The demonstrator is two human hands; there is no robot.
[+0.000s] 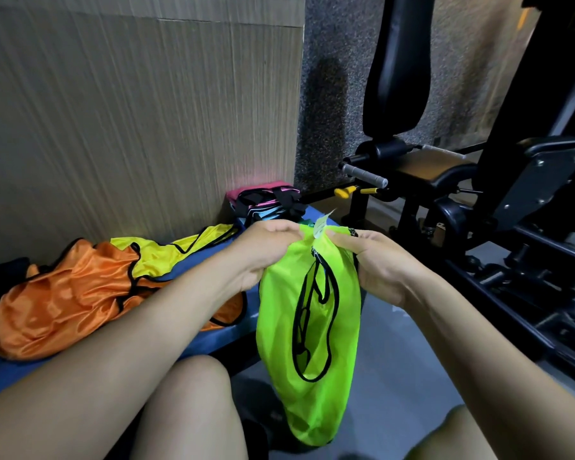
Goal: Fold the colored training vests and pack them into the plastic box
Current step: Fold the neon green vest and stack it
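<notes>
Left hand: the left hand (266,242) was raised in front of the person, and its fingers (281,227) were curled round the top edge of the green vest (279,313), pinching the cloth.
Right hand: the right hand (372,257) pinched the same top edge from the other side, with the fingers bent round the cloth; the two hands were close together, almost touching.
Green vest: it hung down from both hands, bunched and not spread, above the floor (389,376) and between the person's knees; its black trim showed in loops on the front, and a small white tag (321,225) stood up between the hands.
Orange vest: the orange vest (63,303) lay crumpled on the blue worktop (196,263) near its left edge.
Yellow vest: the yellow vest (166,252) lay unfolded just beside the orange one, touching it, closer to the wall (130,111).
Folded pile: a pile of folded vests (266,202), pink and light blue with black trim, sat at the far corner of the worktop against the wall.
Plastic box: I could not tell where it was.
Surroundings: a black gym machine (478,161) stood on the floor beyond the right edge of the worktop.
</notes>
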